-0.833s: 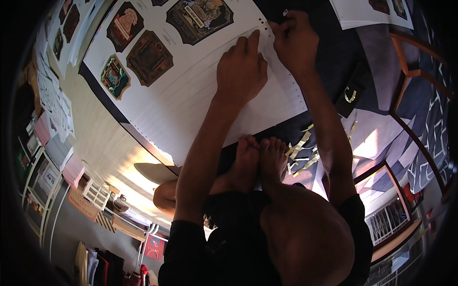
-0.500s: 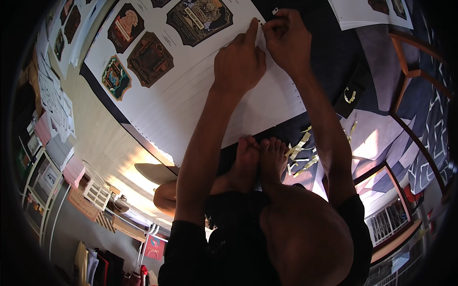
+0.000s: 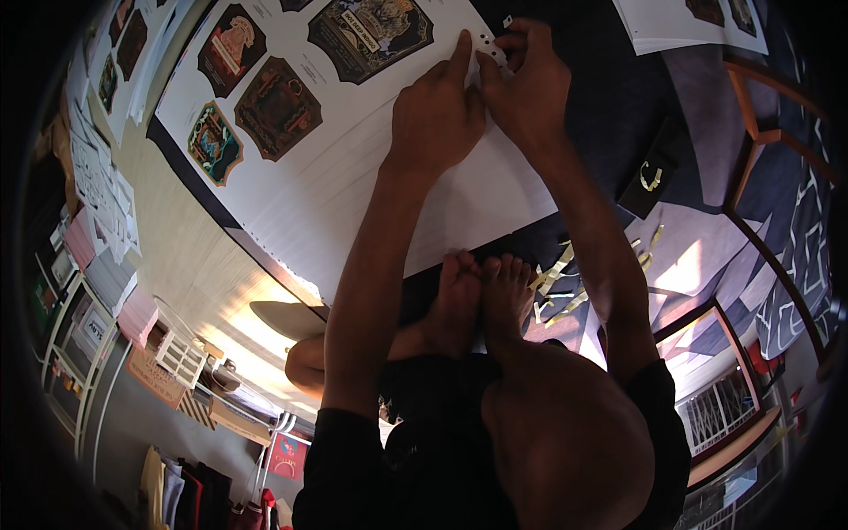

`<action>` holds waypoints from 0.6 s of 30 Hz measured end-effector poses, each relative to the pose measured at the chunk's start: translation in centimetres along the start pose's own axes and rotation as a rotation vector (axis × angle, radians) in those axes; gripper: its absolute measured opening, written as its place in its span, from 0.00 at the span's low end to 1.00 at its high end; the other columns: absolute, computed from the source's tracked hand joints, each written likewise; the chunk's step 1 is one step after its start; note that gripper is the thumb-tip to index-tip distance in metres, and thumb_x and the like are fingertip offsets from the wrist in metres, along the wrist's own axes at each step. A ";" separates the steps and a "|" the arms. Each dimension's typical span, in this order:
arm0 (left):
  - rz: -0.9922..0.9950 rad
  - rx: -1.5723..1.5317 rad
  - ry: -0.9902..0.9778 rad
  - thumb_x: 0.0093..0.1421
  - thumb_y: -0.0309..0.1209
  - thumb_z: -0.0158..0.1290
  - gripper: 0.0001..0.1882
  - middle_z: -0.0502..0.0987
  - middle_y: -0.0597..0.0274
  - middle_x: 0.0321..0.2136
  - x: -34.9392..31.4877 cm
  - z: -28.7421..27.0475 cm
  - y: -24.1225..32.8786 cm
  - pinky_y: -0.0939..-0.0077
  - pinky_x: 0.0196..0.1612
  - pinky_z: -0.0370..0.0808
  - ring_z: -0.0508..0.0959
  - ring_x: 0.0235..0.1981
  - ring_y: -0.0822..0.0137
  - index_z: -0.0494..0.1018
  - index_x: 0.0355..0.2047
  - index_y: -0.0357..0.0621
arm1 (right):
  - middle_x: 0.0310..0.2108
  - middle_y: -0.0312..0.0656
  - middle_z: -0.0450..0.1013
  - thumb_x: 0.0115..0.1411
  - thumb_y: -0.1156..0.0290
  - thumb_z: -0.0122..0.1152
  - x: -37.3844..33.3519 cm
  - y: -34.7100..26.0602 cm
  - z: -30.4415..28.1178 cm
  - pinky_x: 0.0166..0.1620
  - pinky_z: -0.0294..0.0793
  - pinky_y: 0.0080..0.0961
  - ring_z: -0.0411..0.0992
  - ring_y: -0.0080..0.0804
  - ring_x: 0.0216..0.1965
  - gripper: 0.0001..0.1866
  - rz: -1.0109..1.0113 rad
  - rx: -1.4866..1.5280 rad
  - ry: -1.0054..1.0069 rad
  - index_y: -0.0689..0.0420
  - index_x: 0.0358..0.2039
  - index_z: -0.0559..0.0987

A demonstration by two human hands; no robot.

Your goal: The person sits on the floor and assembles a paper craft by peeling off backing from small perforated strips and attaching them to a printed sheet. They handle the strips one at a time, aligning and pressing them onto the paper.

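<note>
Head view, as it reaches me from far off: the large white sheet point(image 3: 340, 172) lies aslant on a dark surface point(image 3: 605, 97), with both hands over its upper right part. The left hand point(image 3: 437, 124) rests back up on the paper, index finger stretched toward the right edge; I see its grip loosely spread, thumb apart from that finger, with nothing between them. Just beside it, the right hand point(image 3: 530, 88) sits at the edge itself, fingers bent close to a cluster of dark dots point(image 3: 486, 41). A small white tag point(image 3: 507, 20) shows at its fingertips; I cannot tell whether this grip pinches the tag, the paper or neither.

Several shield-shaped prints point(image 3: 278, 108) cover the sheet's upper left. By its lower edge I have bare feet point(image 3: 505, 287), with pale yellow strips point(image 3: 558, 274) scattered near them. Farther right lies a flat black rectangle point(image 3: 655, 148) bearing a yellow curl point(image 3: 652, 175), and at upper right another printed sheet point(image 3: 654, 31). Loose papers point(image 3: 102, 190) fill the far left.
</note>
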State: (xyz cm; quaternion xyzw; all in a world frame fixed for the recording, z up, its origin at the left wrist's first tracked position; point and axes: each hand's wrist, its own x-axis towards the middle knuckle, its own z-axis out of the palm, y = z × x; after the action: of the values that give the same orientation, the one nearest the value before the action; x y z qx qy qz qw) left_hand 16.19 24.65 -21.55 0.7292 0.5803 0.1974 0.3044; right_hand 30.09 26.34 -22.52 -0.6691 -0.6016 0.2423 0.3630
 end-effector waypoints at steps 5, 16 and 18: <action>-0.035 -0.060 -0.045 0.58 0.30 0.54 0.35 0.81 0.42 0.31 0.2 -0.4 -0.3 0.53 0.36 0.81 0.83 0.29 0.46 0.64 0.66 0.37 | 0.37 0.40 0.81 0.49 0.73 0.76 -0.2 0.5 0.1 0.35 0.78 0.25 0.75 0.26 0.28 0.28 -0.061 0.005 0.017 0.61 0.50 0.73; -0.201 -0.253 -0.054 0.59 0.30 0.54 0.34 0.82 0.58 0.23 0.6 -1.3 -0.4 0.65 0.38 0.80 0.83 0.26 0.57 0.65 0.67 0.45 | 0.36 0.48 0.79 0.50 0.76 0.73 0.0 -0.3 -0.5 0.35 0.81 0.35 0.80 0.43 0.33 0.28 -0.039 0.017 -0.034 0.62 0.51 0.71; -0.216 -0.304 -0.030 0.58 0.31 0.54 0.34 0.81 0.58 0.21 0.8 -1.2 -0.8 0.63 0.38 0.79 0.83 0.25 0.56 0.66 0.66 0.44 | 0.36 0.47 0.79 0.50 0.76 0.73 0.1 -0.3 -0.4 0.36 0.80 0.35 0.80 0.43 0.33 0.28 -0.029 0.015 -0.036 0.62 0.51 0.71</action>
State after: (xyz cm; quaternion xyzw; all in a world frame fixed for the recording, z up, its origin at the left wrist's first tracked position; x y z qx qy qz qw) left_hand 15.08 25.77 -21.25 0.6109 0.6142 0.2380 0.4392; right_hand 30.27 26.32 -22.03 -0.6530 -0.6157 0.2534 0.3608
